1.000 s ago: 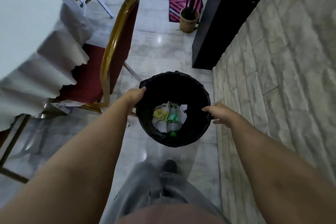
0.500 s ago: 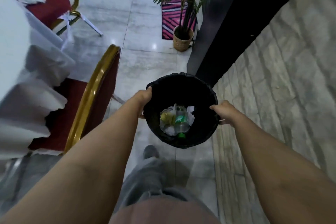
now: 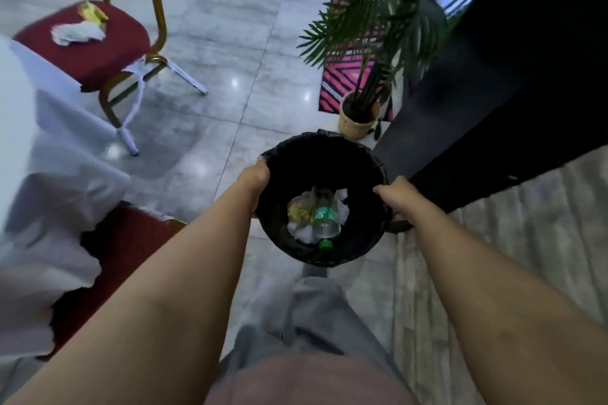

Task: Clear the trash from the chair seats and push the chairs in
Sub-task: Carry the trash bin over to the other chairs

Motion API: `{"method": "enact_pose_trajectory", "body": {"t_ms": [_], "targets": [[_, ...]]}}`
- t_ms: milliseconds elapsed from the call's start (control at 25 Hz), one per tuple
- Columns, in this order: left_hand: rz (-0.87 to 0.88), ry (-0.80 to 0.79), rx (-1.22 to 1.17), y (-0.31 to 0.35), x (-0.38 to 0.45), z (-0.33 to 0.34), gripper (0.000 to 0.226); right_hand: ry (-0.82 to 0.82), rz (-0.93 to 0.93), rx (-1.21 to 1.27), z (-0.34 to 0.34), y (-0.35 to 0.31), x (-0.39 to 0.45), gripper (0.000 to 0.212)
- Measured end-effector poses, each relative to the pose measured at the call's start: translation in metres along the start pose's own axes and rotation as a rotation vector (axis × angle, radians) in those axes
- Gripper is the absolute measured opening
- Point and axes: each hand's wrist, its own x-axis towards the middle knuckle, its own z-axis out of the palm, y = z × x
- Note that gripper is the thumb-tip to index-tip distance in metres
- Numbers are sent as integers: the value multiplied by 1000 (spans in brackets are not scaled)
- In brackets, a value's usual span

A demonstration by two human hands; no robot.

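Observation:
I carry a black trash bin (image 3: 358, 154) lined with a black bag. My left hand (image 3: 255, 181) grips its left rim and my right hand (image 3: 393, 196) grips its right rim. Inside lie a green-capped plastic bottle (image 3: 324, 222), white crumpled paper and a yellowish wad. Ahead at the upper left stands a red chair with a gold frame (image 3: 108, 49). On its seat lie a crumpled white napkin (image 3: 77, 33) and a yellow wrapper (image 3: 92, 11). A second red chair (image 3: 121, 250) is close by my left arm, tucked under the tablecloth.
A table with a white cloth (image 3: 42, 174) fills the left side. A potted palm in a wicker pot (image 3: 358, 118) stands ahead on the right, beside a pink striped mat and a black wall panel (image 3: 493, 108). A stone wall runs along the right. Marble floor lies between.
I have walked forward with the bin held in both hands. The near chair slid down and behind my left arm, and the far chair with trash on its seat came into full view.

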Motion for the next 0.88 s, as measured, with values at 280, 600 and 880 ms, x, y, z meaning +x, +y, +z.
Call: {"method": "enact_pose_trajectory", "body": {"t_ms": [280,600,880], "targets": [[-51,186,-160,94,65,-39,66,-122,-114,-165,-6,-145,110,76],[-142,239,-331,205,191,-128,74,-109,-182,-335,47,-338,221,73],[-152,236,-321,338,280,-201,78,-212,-151,-166,57,-484,324,79]]}}
